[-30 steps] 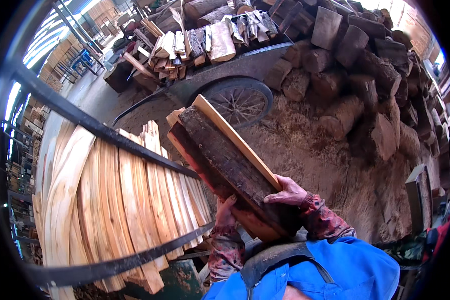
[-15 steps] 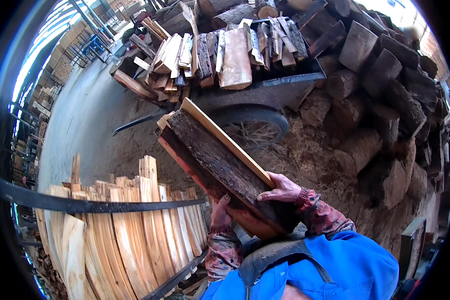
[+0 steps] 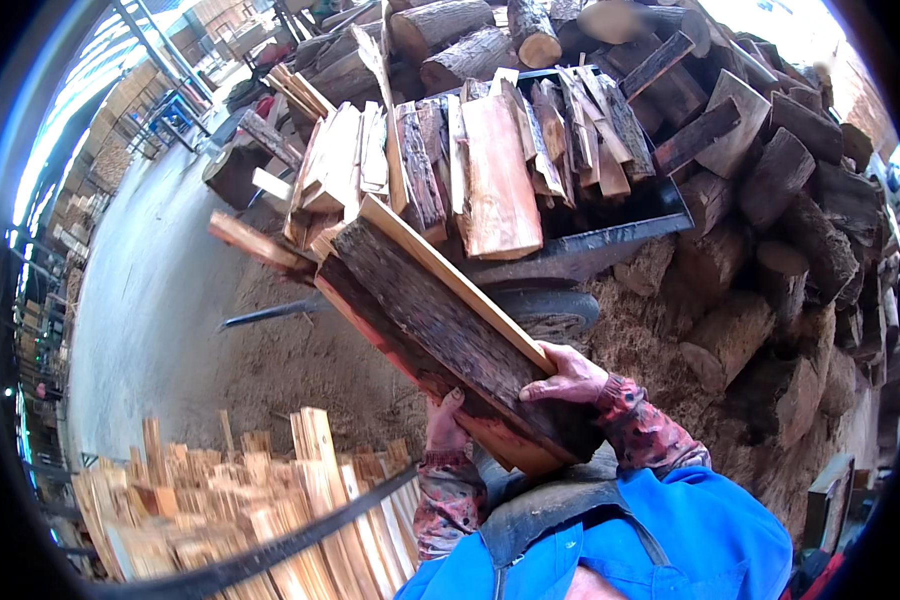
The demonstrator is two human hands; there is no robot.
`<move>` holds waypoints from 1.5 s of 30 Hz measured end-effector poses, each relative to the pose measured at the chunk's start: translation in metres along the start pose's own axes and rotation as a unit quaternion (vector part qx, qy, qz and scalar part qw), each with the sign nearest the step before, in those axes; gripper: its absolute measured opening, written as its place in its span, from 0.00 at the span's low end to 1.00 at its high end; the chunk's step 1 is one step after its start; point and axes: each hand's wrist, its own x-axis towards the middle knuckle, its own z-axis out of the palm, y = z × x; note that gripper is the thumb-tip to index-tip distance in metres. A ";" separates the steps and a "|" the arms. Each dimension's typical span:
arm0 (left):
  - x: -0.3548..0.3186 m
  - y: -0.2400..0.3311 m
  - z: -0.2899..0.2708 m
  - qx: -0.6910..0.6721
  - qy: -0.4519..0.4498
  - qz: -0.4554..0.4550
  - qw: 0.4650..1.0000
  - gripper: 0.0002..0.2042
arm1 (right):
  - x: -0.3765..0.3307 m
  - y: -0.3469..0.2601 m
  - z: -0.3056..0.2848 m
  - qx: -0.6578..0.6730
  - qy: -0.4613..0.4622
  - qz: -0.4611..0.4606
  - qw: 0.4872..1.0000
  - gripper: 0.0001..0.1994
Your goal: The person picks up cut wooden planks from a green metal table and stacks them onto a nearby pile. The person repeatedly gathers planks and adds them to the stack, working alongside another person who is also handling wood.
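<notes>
Both my hands hold a stack of long split firewood slabs point(image 3: 425, 310), tilted with the far end up and to the left. A rough dark bark face shows on top, a pale thin board point(image 3: 465, 288) lies along the right side, and reddish wood shows at the left. My left hand point(image 3: 447, 422) grips the lower left edge, its thumb showing and its other fingers mostly hidden. My right hand point(image 3: 570, 380) is wrapped round the right edge, thumb on the bark. The stack's near end rests close to my body. Beyond its far end stands a cart point(image 3: 615, 238) loaded with split wood.
At the lower left stands a dense bundle of upright split pieces point(image 3: 320, 490) with a dark curved band point(image 3: 280, 545) round it. A cart wheel point(image 3: 555, 308) is partly hidden behind the slabs. Logs point(image 3: 730, 335) are heaped at the right; concrete floor point(image 3: 150, 300) stretches at the left.
The loaded cart now sits lower and larger in view, and the banded bundle has slid lower, showing more of its top. My hands keep the same grip on the slabs.
</notes>
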 end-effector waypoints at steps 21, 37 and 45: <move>0.448 0.276 -0.014 0.697 0.009 0.255 0.670 0.42 | 0.317 -0.072 -0.148 -0.247 0.290 -0.110 0.918 0.32; 0.266 0.071 0.085 0.708 -0.085 0.271 0.647 0.36 | 0.225 0.098 -0.170 -0.075 0.331 0.068 0.938 0.22; 0.277 0.000 0.102 0.669 0.024 0.262 0.695 0.43 | 0.248 -0.012 -0.133 -0.309 0.275 -0.011 0.910 0.28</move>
